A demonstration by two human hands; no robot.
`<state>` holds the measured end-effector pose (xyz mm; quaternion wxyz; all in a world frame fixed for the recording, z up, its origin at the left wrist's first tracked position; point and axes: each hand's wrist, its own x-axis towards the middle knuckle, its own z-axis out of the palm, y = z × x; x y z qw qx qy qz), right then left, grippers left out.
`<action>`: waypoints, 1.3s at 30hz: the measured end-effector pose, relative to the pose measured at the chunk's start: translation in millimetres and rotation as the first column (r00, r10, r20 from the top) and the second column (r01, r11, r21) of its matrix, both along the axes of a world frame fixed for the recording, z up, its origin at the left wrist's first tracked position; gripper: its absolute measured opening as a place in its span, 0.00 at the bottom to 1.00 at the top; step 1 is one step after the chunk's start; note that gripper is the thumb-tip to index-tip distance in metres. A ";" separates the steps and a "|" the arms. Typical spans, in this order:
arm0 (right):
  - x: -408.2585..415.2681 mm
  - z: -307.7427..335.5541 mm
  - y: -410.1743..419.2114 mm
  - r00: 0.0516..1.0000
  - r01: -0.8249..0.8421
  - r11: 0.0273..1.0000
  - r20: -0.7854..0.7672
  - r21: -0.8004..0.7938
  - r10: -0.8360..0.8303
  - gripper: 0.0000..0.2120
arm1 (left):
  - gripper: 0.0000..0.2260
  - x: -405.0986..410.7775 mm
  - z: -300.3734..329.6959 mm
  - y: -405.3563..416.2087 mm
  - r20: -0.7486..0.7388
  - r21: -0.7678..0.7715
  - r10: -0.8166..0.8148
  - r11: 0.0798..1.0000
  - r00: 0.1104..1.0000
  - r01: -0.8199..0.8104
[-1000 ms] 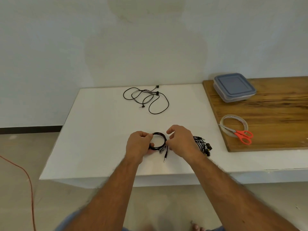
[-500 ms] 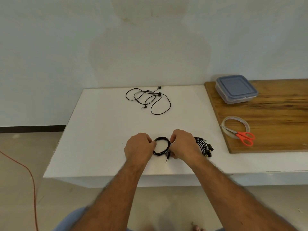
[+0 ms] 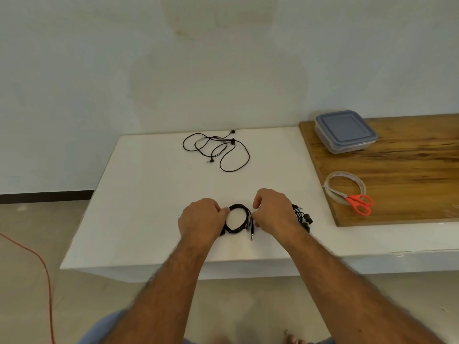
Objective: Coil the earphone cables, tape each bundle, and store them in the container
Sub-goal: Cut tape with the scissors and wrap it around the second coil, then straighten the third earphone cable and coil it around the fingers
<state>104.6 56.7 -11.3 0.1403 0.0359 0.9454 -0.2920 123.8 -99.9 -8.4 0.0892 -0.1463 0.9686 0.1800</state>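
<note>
**Coil held, tape not yet fetched**

The coiling step looks nearly finished; a black coiled earphone cable (image 3: 238, 218) lies low in the centre of the frame on the white worktop (image 3: 149, 194), its plug trailing below. The left hand (image 3: 201, 220) grips the coil's left side with curled fingers; the right hand (image 3: 273, 214) pinches its right side. Another bundle (image 3: 303, 216) sits just right of that hand; a loose earphone cable (image 3: 216, 151) waits upper centre. Next probably calls for one hand pinning the loops while the other reaches right for the tape roll (image 3: 345, 186) under the scissors (image 3: 355, 202); the lidded container (image 3: 345, 131) stands upper right.
</note>
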 end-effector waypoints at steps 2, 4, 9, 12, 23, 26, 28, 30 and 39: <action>0.2 0.3 0.0 1.000 0.006 1.000 -0.009 -0.016 -0.006 0.11 | 0.14 -1.1 3.8 -0.3 -0.028 0.000 0.008 1.000 1.000 -0.008; -0.5 1.1 -0.7 1.000 0.002 0.999 -0.027 -0.037 -0.003 0.09 | 0.12 -3.8 7.0 -1.0 -0.072 0.020 0.020 1.000 0.997 -0.018; 3.1 5.6 -5.3 0.991 -0.063 0.994 -0.121 -0.093 0.052 0.03 | 0.12 -14.1 8.9 -6.3 -0.182 0.135 0.039 0.991 0.982 -0.014; 4.3 6.0 -10.1 0.985 -0.095 0.986 -0.157 -0.135 0.073 0.03 | 0.12 -20.9 7.5 -12.0 -0.230 0.207 0.046 0.978 0.972 0.003; -68.0 7.3 -23.6 0.955 -0.042 0.992 -0.296 -0.123 0.004 0.16 | 0.18 -86.3 -12.5 -36.9 -0.319 0.329 0.086 0.944 0.944 0.025; -107.6 4.9 -25.8 0.970 0.067 0.988 -0.222 -0.139 -0.097 0.31 | 0.18 -120.9 -19.5 -41.7 -0.391 0.197 0.020 0.978 0.920 0.063; -133.9 0.5 -28.9 0.974 0.135 0.984 -0.170 -0.116 -0.153 0.38 | 0.19 -147.0 -22.2 -48.7 -0.396 0.120 0.007 0.992 0.918 0.044; -153.1 -7.3 -33.7 0.975 0.190 0.978 -0.097 -0.090 -0.199 0.43 | 0.20 -169.2 -27.1 -55.3 -0.331 0.098 0.051 0.995 0.942 -0.020; -152.3 -44.6 -47.1 0.984 0.115 0.978 -0.156 0.173 -0.088 0.14 | 0.10 -182.9 -50.6 -48.9 -0.226 0.010 0.114 0.993 0.968 -0.115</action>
